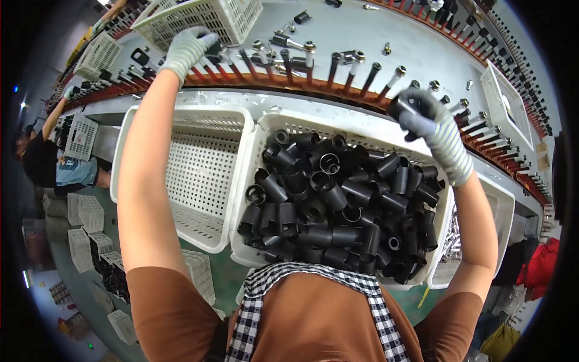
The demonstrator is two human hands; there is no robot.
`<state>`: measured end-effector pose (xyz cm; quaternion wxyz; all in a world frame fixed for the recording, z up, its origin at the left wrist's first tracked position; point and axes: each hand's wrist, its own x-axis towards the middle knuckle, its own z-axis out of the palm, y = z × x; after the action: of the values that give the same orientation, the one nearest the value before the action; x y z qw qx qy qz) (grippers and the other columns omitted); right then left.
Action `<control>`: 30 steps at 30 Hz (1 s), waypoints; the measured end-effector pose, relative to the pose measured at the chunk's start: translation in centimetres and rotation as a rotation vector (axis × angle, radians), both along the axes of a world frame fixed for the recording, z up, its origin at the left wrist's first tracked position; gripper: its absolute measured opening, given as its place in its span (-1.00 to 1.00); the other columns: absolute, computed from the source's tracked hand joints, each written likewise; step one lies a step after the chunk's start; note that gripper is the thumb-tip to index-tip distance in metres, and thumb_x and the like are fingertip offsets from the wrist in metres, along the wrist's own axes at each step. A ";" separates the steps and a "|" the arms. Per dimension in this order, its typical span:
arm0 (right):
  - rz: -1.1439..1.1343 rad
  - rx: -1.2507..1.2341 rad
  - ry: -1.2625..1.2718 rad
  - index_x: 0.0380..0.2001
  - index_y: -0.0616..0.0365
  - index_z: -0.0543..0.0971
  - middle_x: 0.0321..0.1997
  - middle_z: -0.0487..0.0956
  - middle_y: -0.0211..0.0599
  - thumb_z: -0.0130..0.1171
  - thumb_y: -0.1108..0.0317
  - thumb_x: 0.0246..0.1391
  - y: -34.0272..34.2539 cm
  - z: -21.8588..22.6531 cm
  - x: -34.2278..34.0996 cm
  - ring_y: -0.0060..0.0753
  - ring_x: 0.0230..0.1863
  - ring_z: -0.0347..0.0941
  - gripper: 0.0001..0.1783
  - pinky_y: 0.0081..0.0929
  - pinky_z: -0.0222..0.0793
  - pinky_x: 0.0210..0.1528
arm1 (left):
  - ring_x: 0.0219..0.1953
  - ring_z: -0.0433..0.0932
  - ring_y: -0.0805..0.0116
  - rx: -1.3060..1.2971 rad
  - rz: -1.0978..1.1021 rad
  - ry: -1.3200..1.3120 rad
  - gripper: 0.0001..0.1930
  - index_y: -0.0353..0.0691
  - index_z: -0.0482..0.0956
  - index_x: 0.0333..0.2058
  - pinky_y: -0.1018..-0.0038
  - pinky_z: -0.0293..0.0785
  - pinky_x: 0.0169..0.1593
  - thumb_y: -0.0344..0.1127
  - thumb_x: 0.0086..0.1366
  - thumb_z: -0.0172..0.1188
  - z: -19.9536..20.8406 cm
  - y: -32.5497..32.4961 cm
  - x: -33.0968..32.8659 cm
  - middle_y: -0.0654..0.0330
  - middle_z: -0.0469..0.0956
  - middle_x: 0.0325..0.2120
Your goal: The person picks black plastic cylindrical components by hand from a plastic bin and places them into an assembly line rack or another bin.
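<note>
My left hand (192, 48), in a striped grey glove, reaches over the far rack beside a white basket. Its fingers are bent together over a dark part among the upright rods; the fingertips partly hide it. My right hand (435, 123), gloved alike, grips a black cylindrical sleeve (410, 107) above the right part of the rack. Along the orange-brown rack (356, 95) stand several rods with red lower ends, some topped with shiny metal heads, others with black ones. Below and between my arms, a white crate (243, 241) holds a heap of loose black sleeves (335, 196).
Left of the heap hangs a white perforated crate (202, 166) with nothing in it. Another crate (503, 202) with shiny metal parts is under my right forearm. A white basket (232, 21) and loose metal parts lie on the bench beyond. Another person (45, 157) works at far left.
</note>
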<state>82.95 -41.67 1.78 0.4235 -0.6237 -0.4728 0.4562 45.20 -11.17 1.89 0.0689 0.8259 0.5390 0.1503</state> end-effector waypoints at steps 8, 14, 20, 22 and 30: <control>0.089 0.035 -0.806 -0.21 0.21 0.55 -0.27 0.59 -0.12 0.18 0.18 -0.03 11.5 4.4 -5.4 -0.24 -0.25 0.54 -0.63 -0.37 0.44 -0.17 | -0.13 0.56 0.00 0.274 -0.192 0.912 -0.66 -0.27 0.65 -0.34 0.20 0.41 0.02 -0.18 0.17 -0.05 -2.0 9.3 -1.8 -0.12 0.58 -0.27; 0.174 0.169 -1.023 -0.32 0.21 0.62 -0.30 0.62 0.03 0.02 0.18 -0.04 20.5 1.1 -10.1 -0.03 -0.17 0.55 -0.64 -0.22 0.42 -0.10 | 0.05 0.42 -0.06 0.261 0.125 0.482 -0.43 -0.26 0.55 -0.08 0.19 0.28 0.13 0.14 0.26 -0.12 -2.4 14.3 -5.5 -0.15 0.49 -0.06; 0.156 0.313 -0.887 -0.17 0.25 0.58 -0.17 0.58 0.12 0.07 -0.05 -0.03 22.4 -0.2 -13.1 0.07 -0.08 0.51 -0.43 -0.21 0.38 0.00 | 0.09 0.42 0.00 0.741 0.254 -0.065 -0.21 -0.20 0.48 0.05 0.25 0.22 0.20 0.39 0.13 -0.03 -4.9 12.8 -13.0 -0.09 0.48 0.02; -0.006 0.408 -0.648 0.08 0.26 0.41 0.07 0.46 0.20 0.14 -0.23 -0.11 21.3 -1.1 -12.5 0.11 0.01 0.47 -0.16 -0.20 0.36 0.05 | 0.07 0.44 0.06 0.978 0.253 0.132 -0.38 -0.18 0.44 0.07 0.20 0.37 0.07 0.15 0.17 0.14 -4.3 8.1 -10.2 -0.21 0.41 0.03; 0.935 0.401 -0.939 -0.32 0.08 0.63 0.03 0.47 -0.21 0.25 0.42 -0.20 3.7 -7.9 -7.6 -0.12 0.10 0.36 -0.75 -0.24 0.33 0.09 | -0.11 0.51 0.15 -0.558 -0.716 -0.048 -0.67 -0.27 0.54 -0.16 0.34 0.41 0.02 -0.27 0.09 0.24 -4.5 -19.7 3.3 0.06 0.52 -0.16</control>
<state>75.40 -38.01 -6.08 0.0399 -0.3956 -0.9004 0.1766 48.46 -30.92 -2.58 0.3491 0.9064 0.2375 -0.0151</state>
